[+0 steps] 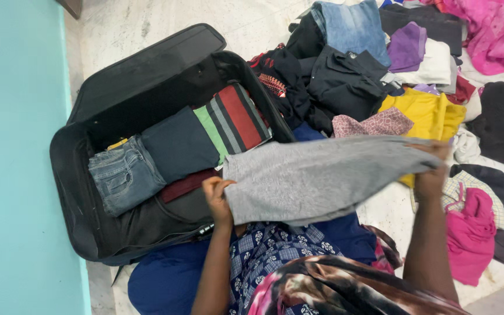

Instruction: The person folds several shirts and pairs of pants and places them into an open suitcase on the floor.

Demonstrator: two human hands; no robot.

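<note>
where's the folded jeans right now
In the head view the jeans lie folded at the left end of the open black suitcase, beside a folded dark blue garment.

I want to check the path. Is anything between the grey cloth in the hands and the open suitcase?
Nothing visible blocks it. The grey cloth, held by the left hand and right hand, already reaches the edge of the open black suitcase. Folded jeans and a striped cloth lie inside.
</note>
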